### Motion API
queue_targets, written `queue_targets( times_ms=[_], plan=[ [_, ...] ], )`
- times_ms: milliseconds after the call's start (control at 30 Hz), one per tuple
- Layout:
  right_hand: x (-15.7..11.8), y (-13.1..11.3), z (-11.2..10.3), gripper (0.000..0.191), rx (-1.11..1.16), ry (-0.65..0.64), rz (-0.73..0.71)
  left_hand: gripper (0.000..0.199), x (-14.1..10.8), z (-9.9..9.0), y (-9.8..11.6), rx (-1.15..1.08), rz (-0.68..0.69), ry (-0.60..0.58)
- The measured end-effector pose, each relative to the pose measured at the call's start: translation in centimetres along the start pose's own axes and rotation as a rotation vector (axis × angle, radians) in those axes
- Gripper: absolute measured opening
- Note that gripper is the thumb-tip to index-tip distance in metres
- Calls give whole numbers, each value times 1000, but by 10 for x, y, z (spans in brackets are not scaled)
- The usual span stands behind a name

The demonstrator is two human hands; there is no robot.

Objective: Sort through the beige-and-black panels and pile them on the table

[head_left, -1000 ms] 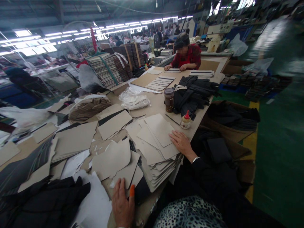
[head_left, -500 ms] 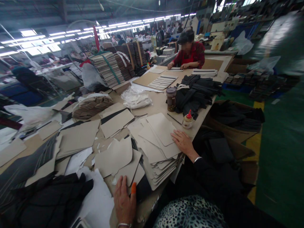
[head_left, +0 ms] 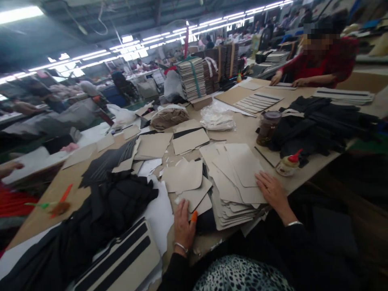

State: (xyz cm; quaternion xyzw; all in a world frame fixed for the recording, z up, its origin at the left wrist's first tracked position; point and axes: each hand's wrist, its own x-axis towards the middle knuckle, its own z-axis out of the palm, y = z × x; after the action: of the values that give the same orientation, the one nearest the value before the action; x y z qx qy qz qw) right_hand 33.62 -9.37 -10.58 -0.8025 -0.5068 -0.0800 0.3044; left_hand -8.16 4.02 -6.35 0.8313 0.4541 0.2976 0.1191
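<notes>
My left hand (head_left: 184,226) lies flat at the near edge of some small beige card pieces (head_left: 195,195), fingers slightly apart, an orange cover on one fingertip. On the right, my right hand (head_left: 274,195) rests with spread fingers on the edge of a fanned stack of beige cards (head_left: 235,178). A glue bottle with a red tip (head_left: 287,163) stands just beyond that hand. Left of the stack is a larger beige card (head_left: 182,176). Neither hand grips anything.
Black fabric (head_left: 121,198) and striped panels (head_left: 127,258) lie at left. A brown jar (head_left: 268,127) stands before black strips (head_left: 321,125). A person in red (head_left: 327,60) works across the table; another person's hand (head_left: 10,169) shows at far left.
The view has swung left, so the table's contents appear further right and more of its left side shows. Both my hands stay at the same cards.
</notes>
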Motion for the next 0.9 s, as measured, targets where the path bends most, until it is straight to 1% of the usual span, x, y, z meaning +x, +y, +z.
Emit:
queue_targets(
  times_ms=[133, 233, 333, 433, 500, 533, 600, 667, 733, 800, 833, 900],
  plan=[
    [0, 15, 2, 55, 86, -13, -49, 49, -5, 0, 0, -72, -73, 63],
    [2, 19, 1, 61, 101, 9, -91, 45, -6, 0, 1, -114, -117, 98],
    [5, 14, -4, 64, 127, 30, -116, 43, -5, -1, 2, -147, -151, 136],
    [13, -3, -15, 61, 156, 98, -106, 42, -5, -2, 3, -175, -165, 159],
    [22, -25, -24, 57, 193, 104, -132, 42, -4, -1, 3, -189, -166, 161],
    [28, -40, -28, 54, 219, 81, -159, 41, -4, -1, 3, -193, -167, 160],
    [43, -77, -33, 50, 274, 4, -241, 41, -4, 1, 3, -199, -173, 163],
    [59, -119, -32, 47, 322, -105, -376, 40, -4, 2, 2, -206, -181, 174],
    [75, -160, -25, 47, 325, -199, -529, 39, -4, 3, 2, -211, -187, 187],
    [89, -193, -13, 49, 280, -284, -651, 38, -5, 3, 2, -209, -184, 195],
    [95, -207, -5, 54, 243, -331, -698, 39, -5, 2, 2, -207, -179, 196],
    [104, -226, 11, 65, 157, -426, -766, 39, -5, 1, 4, -200, -161, 192]
  ],
)
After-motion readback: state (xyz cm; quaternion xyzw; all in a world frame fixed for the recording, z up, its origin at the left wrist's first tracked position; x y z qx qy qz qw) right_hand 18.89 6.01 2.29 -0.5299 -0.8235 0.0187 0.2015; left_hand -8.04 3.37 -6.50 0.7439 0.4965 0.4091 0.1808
